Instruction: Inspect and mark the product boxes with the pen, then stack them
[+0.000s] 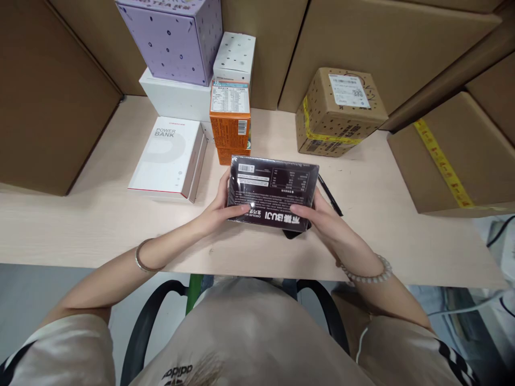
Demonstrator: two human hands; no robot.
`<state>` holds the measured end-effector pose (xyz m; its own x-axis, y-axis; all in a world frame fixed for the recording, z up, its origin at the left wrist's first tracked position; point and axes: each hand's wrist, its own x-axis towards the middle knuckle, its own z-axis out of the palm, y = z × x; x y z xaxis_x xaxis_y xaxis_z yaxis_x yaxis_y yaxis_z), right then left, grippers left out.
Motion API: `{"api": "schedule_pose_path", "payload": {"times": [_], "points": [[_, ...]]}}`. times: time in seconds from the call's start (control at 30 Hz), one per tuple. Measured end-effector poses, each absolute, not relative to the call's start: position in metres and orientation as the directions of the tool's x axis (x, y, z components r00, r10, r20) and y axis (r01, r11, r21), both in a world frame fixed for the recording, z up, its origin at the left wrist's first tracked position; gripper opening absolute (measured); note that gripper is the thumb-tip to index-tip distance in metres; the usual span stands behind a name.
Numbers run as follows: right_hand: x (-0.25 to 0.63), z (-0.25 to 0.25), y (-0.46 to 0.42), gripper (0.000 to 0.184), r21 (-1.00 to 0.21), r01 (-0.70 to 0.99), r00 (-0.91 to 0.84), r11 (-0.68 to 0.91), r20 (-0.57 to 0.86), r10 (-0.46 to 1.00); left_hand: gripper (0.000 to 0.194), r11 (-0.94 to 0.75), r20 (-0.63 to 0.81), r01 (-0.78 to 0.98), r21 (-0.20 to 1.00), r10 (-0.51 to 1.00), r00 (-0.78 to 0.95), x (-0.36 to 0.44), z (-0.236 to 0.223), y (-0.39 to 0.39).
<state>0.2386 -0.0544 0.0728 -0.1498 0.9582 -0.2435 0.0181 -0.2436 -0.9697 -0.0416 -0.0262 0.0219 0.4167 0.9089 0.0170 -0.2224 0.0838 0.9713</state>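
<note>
A dark, film-wrapped chocolate box is held up over the desk, its printed label face turned up and the lettering upside down. My left hand grips its left end, thumb lying on the label and the other fingers hidden behind. At the right end my right hand holds it the same way. Behind the box, a black pen sticks out to the right on the desk. Under its lower edge a flat black thing shows, too covered to name.
A white power bank box lies left, before a long white box bearing a purple box. Orange boxes and a dotted white box stand beside them. Taped cartons stand right. Cardboard panels surround the desk.
</note>
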Motion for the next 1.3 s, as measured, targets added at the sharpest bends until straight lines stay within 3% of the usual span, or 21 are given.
{"api": "schedule_pose_path", "payload": {"times": [0.13, 0.33, 0.53, 0.67, 0.73, 0.8, 0.87, 0.93, 1.03, 1.17, 1.23, 1.3], "points": [[0.239, 0.069, -0.054, 0.088, -0.967, -0.015, -0.118, -0.253, -0.250, 0.961, 0.103, 0.113, 0.022, -0.255, 0.960, 0.880, 0.474, -0.045, 0.020, -0.026], [0.240, 0.063, -0.056, 0.095, -0.972, 0.055, -0.180, -0.230, -0.237, 0.955, 0.108, 0.194, -0.087, -0.250, 0.949, 0.919, 0.385, -0.045, 0.028, -0.029], [0.238, 0.059, -0.055, 0.072, -0.980, 0.016, -0.188, -0.200, -0.199, 0.962, 0.093, 0.229, -0.122, -0.283, 0.931, 0.929, 0.349, -0.041, 0.033, -0.030], [0.252, 0.058, -0.041, 0.062, -0.979, 0.139, -0.245, -0.151, -0.182, 0.952, 0.083, 0.234, -0.138, -0.293, 0.927, 0.940, 0.313, -0.039, 0.034, -0.032], [0.267, 0.057, -0.027, 0.073, -0.956, 0.280, -0.193, -0.088, -0.146, 0.970, 0.077, 0.231, -0.141, -0.304, 0.924, 0.946, 0.291, -0.038, 0.034, -0.032], [0.284, 0.054, -0.012, 0.061, -0.822, 0.569, 0.017, 0.014, 0.028, 0.999, 0.070, 0.220, -0.139, -0.309, 0.925, 0.954, 0.264, -0.036, 0.032, -0.031], [0.297, 0.050, 0.001, 0.041, -0.553, 0.832, 0.160, -0.050, 0.151, 0.976, 0.066, 0.210, -0.137, -0.316, 0.925, 0.961, 0.239, -0.035, 0.031, -0.029], [0.303, 0.044, 0.010, 0.034, -0.347, 0.927, 0.202, -0.140, 0.148, 0.968, 0.064, 0.200, -0.131, -0.332, 0.922, 0.967, 0.219, -0.035, 0.029, -0.026], [0.303, 0.037, 0.017, 0.025, -0.254, 0.955, 0.180, -0.156, 0.077, 0.981, 0.066, 0.184, -0.126, -0.352, 0.918, 0.975, 0.180, -0.034, 0.027, -0.023], [0.301, 0.034, 0.016, 0.038, -0.344, 0.927, 0.181, -0.149, 0.061, 0.982, 0.066, 0.212, -0.168, -0.375, 0.902, 0.975, 0.147, -0.033, 0.027, -0.021], [0.303, 0.035, 0.014, 0.037, -0.500, 0.856, 0.205, -0.136, 0.085, 0.975, 0.065, 0.216, -0.171, -0.387, 0.897, 0.974, 0.147, -0.033, 0.027, -0.021], [0.306, 0.037, 0.014, 0.021, -0.748, 0.652, 0.247, -0.128, 0.050, 0.968, 0.065, 0.218, -0.171, -0.389, 0.895, 0.973, 0.154, -0.032, 0.025, -0.021]]}}
